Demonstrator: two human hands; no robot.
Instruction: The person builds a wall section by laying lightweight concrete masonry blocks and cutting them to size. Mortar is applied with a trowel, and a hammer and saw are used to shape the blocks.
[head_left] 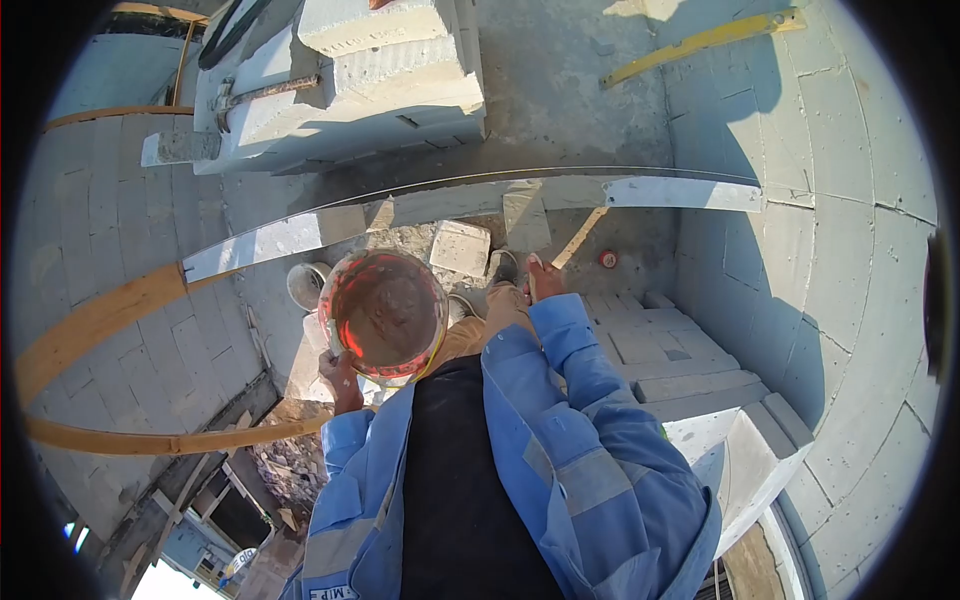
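Observation:
A round red bucket [385, 315] of wet grey mortar hangs at my left side. My left hand [342, 380] grips its lower left rim. On the right, my right hand [545, 279] is closed near my knee, beside a flat wooden strip [580, 238]; whether it holds the strip or something else is hard to make out. In front of both hands runs a low, narrow wall of pale blocks [450, 203], with a taut string above it and grey mortar on its middle part. A white block piece [461, 248] lies near my shoes.
Stacked white blocks [390, 90] with a hammer [262, 92] stand beyond the wall. A yellow level [700, 48] leans at the upper right. More blocks [660, 350] are piled to my right. Wooden boards [110, 310] curve across the left, beside a small pail [307, 286].

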